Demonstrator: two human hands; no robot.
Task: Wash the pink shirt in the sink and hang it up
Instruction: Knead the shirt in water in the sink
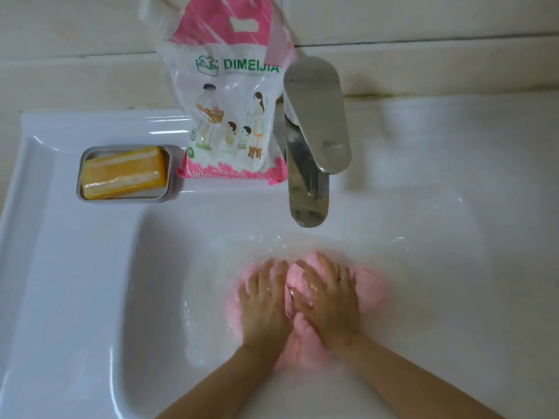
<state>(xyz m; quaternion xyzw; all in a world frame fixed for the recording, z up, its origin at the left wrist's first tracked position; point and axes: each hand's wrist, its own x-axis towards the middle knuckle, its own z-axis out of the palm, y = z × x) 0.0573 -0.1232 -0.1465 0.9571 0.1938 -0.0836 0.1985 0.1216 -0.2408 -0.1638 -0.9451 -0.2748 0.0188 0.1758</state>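
Left hand (266, 300) and right hand (329, 300) press flat-fingered on the pink shirt (370, 287); knead evenly, keeping it submerged in the sink (90, 267).

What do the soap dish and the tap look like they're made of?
Soap dish: probably stainless steel with a brushed finish, judging by its dull grey sheen and thin rim.
Tap: polished metal, perhaps chrome-plated, given its mirror-like reflections.

The shirt (370, 285) lies in the sink (90, 297) under the left hand (266, 300) and right hand (329, 297). Behind stand the soap dish (170, 176), bag (230, 116) and tap (314, 131), left to right.
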